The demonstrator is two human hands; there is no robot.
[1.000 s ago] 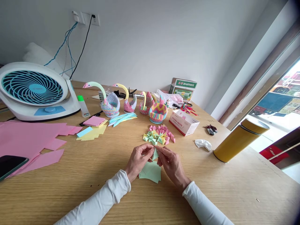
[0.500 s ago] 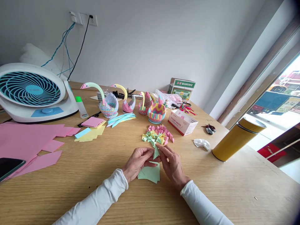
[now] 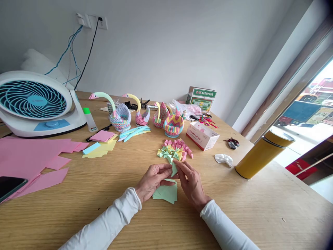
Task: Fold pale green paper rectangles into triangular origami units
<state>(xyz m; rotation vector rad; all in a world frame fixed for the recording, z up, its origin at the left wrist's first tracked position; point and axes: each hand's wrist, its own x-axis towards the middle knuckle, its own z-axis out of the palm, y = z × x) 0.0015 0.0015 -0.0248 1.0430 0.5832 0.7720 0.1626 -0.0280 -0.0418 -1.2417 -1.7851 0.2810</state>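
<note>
A small folded piece of green paper (image 3: 174,169) is pinched between my two hands, just above the table. My left hand (image 3: 155,180) grips its left side with thumb and fingers. On the other side, my right hand (image 3: 191,183) presses it with fingertips. Partly under my left hand lie several flat green paper slips (image 3: 166,193). Right beyond my fingers is a pile of folded paper triangles (image 3: 177,148) in pink, yellow and green.
Folded-paper swans (image 3: 121,116) stand at the back, near blue paper strips (image 3: 134,132). A sticky note box (image 3: 202,135), a crumpled tissue (image 3: 223,159) and a yellow flask (image 3: 262,156) are on the right. Pink paper sheets (image 3: 28,156), a phone (image 3: 10,187) and a fan (image 3: 39,102) occupy the left.
The folded green paper has turned slightly between my fingers and looks narrower. Both hands stay in nearly the same place.
</note>
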